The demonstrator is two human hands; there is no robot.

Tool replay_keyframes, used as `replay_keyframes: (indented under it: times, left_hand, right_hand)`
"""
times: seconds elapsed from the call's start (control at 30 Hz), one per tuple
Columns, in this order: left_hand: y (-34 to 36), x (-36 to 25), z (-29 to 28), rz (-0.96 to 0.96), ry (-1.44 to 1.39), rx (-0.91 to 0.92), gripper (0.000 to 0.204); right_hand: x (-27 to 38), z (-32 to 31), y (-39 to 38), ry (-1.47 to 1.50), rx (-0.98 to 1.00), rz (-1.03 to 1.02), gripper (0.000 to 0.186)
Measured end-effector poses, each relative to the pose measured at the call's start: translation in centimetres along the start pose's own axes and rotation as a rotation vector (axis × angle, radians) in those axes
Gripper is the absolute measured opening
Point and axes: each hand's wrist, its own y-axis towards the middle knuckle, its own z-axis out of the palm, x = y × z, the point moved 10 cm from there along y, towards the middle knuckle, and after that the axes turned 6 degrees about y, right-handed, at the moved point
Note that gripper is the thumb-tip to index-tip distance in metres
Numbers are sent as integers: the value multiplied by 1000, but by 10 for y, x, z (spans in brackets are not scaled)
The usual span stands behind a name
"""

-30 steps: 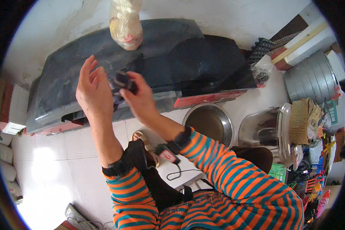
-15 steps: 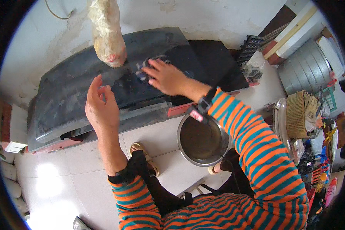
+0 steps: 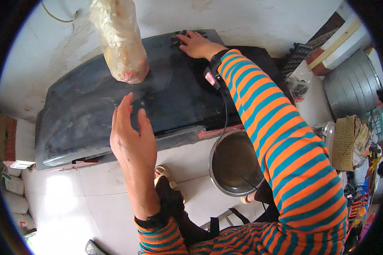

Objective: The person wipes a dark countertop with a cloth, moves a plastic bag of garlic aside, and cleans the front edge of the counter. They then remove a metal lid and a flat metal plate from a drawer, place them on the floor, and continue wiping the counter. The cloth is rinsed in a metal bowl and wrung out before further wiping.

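Observation:
My right hand (image 3: 196, 45) presses a dark, crumpled cloth (image 3: 178, 41) flat on the glossy black top of a low cabinet (image 3: 81, 106), close to its back edge by the wall. Most of the cloth is under the palm and fingers. Wet-looking smears and dull dusty patches mark the black top. My left hand (image 3: 134, 144) hovers near the cabinet's front edge, thumb and fingers apart, holding nothing. Just beyond it, a long bundle in clear plastic (image 3: 121, 46) comes down from the upper edge of the picture over the cabinet.
A metal basin of murky water (image 3: 236, 163) stands on the tiled floor (image 3: 106, 204) before the cabinet, beside my feet. To the right are a big galvanized tub (image 3: 351, 85), a woven basket (image 3: 344, 142) and piled odds and ends. White sacks (image 3: 15, 193) lie at the left.
My right hand has slid the cloth from the middle of the black top to its back edge, away from me. My left hand stays raised and open; the whole view has shifted slightly.

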Motion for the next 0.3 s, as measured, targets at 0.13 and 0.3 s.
replay_keyframes:
  times: [0.13, 0.3]
  left_hand:
    - [0, -2, 5, 22, 17, 13, 34]
    - [-1, -1, 5, 33, 44, 50, 36]
  right_hand:
    - [-52, 0, 33, -204, -37, 7, 60]
    - [-80, -16, 17, -307, 9, 80, 65]
